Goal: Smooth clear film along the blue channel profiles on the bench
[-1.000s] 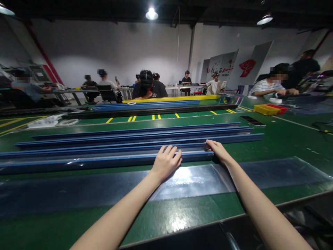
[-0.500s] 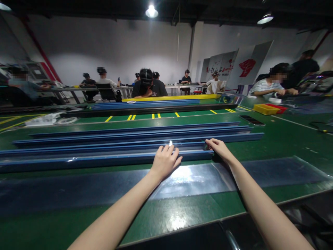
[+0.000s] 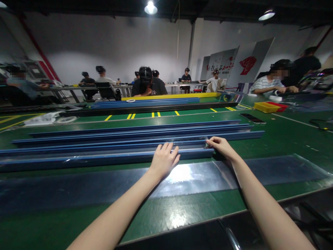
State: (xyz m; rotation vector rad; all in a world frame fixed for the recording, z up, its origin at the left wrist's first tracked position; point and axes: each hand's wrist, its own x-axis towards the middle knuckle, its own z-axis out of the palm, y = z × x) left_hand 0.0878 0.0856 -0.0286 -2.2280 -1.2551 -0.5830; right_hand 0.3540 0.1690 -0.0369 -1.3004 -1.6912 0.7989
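A long blue channel strip lies across the green table in front of me, with clear plastic in its trough. My left hand rests over its near wall, fingers slightly spread and fingertips reaching into the trough. At the strip's right end, my right hand is closed in a pinch, thumb against forefinger. A glossy bit of clear plastic film shows at those fingertips; its full extent is hard to make out. Nearer to me, under my forearms, a wide clear plastic sheet lies flat.
More blue strips lie parallel just behind. Farther back are a phone, a yellow tray, a black strip and a yellow strip. A person works at the right; several others sit beyond.
Both hands stay in nearly the same place. The clear film by my right fingertips catches the light differently, and the view has shifted slightly.
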